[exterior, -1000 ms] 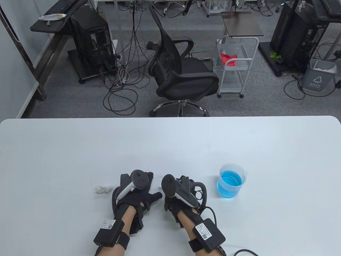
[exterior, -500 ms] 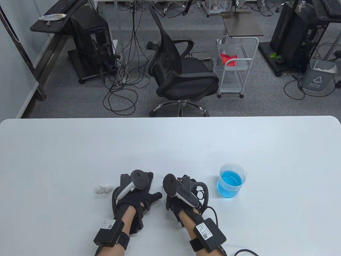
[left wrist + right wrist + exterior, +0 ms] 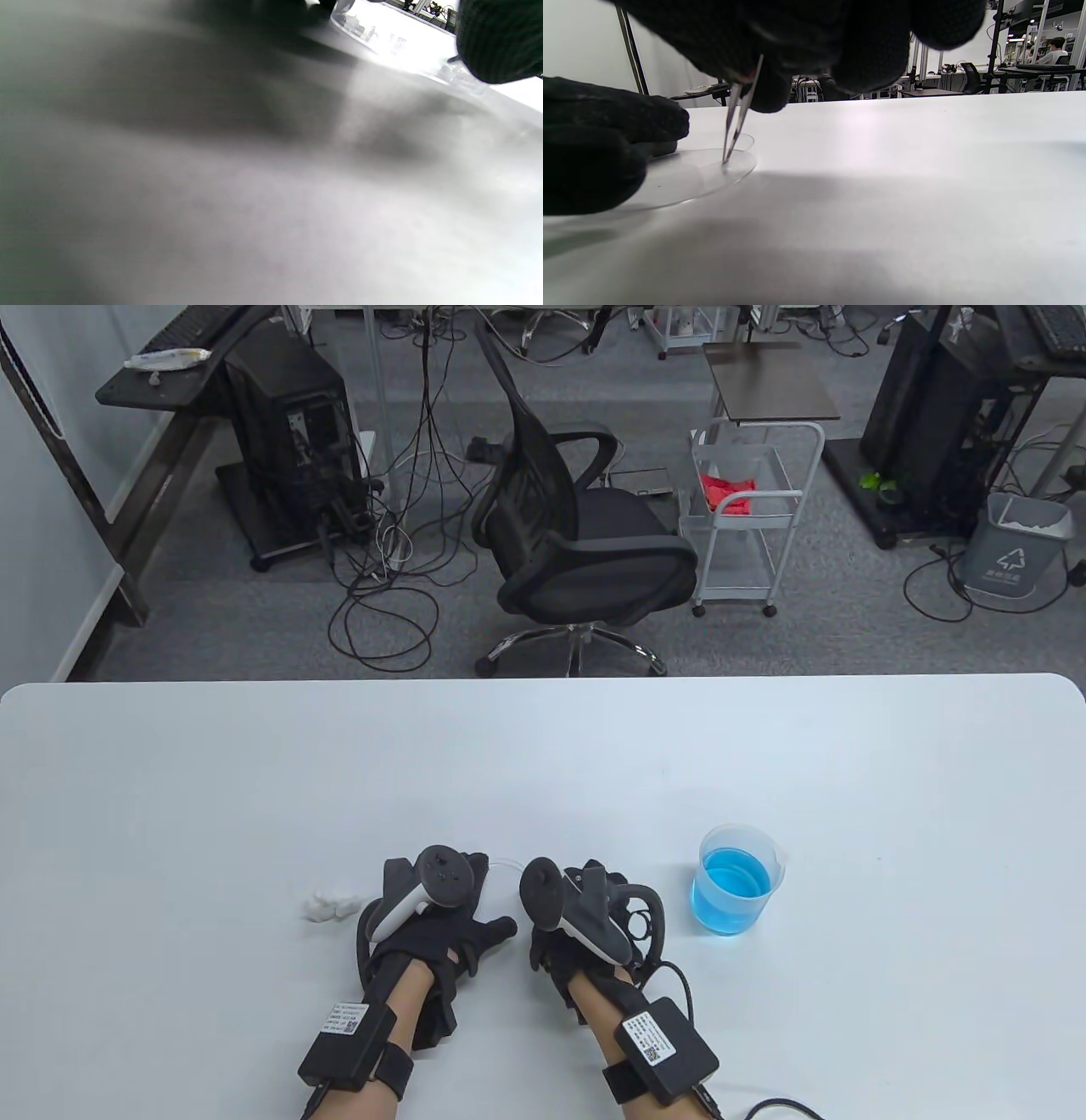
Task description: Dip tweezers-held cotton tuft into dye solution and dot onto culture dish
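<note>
My right hand [image 3: 564,929] pinches metal tweezers [image 3: 737,120] that point down, closed tips touching the clear culture dish [image 3: 687,180]. No cotton shows at the tips. My left hand [image 3: 441,929] lies just left of it; its gloved fingers [image 3: 606,140] rest on the dish's left edge. In the table view only a sliver of the dish [image 3: 506,865] shows between the hands. A white cotton clump [image 3: 329,904] lies left of my left hand. A clear beaker of blue dye [image 3: 736,881] stands right of my right hand. The left wrist view is blurred, with the dish rim [image 3: 382,46] at top.
The white table [image 3: 543,763] stretches wide beyond the hands. A black cable [image 3: 764,1107] runs from my right wrist along the table's near edge. An office chair [image 3: 577,534] and a cart stand on the floor beyond the far edge.
My right hand has shifted very slightly to the right. The left hand, cotton clump and beaker have not moved.
</note>
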`<action>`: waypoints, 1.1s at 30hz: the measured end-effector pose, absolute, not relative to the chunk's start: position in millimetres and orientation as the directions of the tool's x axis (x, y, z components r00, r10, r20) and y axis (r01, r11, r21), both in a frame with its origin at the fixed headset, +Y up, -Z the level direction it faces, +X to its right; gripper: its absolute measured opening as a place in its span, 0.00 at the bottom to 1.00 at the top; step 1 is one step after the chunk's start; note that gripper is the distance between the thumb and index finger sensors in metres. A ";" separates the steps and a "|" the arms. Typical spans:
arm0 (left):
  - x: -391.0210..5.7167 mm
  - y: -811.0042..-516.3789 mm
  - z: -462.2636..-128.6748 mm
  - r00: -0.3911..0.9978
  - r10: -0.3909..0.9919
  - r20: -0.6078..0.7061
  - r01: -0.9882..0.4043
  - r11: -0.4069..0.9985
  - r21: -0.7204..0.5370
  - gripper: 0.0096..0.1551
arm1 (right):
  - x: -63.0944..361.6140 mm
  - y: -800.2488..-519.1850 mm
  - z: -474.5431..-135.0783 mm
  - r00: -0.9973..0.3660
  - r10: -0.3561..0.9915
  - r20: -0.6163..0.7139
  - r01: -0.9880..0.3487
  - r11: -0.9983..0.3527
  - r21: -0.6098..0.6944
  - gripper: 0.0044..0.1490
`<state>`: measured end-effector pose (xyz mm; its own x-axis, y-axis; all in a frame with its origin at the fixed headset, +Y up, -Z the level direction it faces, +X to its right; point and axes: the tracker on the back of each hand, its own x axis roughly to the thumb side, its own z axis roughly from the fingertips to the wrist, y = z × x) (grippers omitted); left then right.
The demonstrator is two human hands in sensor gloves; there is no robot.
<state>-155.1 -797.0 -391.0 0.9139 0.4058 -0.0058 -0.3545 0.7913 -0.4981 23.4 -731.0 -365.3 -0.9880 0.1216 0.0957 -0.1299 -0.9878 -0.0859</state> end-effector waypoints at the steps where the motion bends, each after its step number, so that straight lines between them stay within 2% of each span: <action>1: -155.1 -797.0 -391.0 0.914 0.406 -0.006 -0.354 0.791 -0.498 0.58 | 23.5 -731.3 -365.5 -0.988 0.121 0.094 -0.130 -0.987 -0.094 0.20; 10: -155.0 -796.9 -391.0 0.914 0.405 -0.006 -0.353 0.792 -0.499 0.58 | 20.7 -734.7 -367.3 -0.991 0.106 0.086 -0.113 -0.990 -0.083 0.20; 15: -155.0 -796.9 -391.0 0.914 0.405 -0.006 -0.353 0.792 -0.499 0.58 | 19.2 -733.9 -368.9 -0.989 0.119 0.091 -0.130 -0.984 -0.124 0.20; 17: -155.3 -796.5 -390.9 0.916 0.402 -0.005 -0.350 0.793 -0.498 0.58 | 17.2 -735.3 -369.8 -0.991 0.104 0.086 -0.112 -0.989 -0.093 0.20; 33: -154.4 -796.4 -390.9 0.916 0.401 -0.004 -0.350 0.793 -0.499 0.59 | -2.1 -735.1 -367.0 -0.982 0.097 0.164 -0.116 -0.987 -0.111 0.20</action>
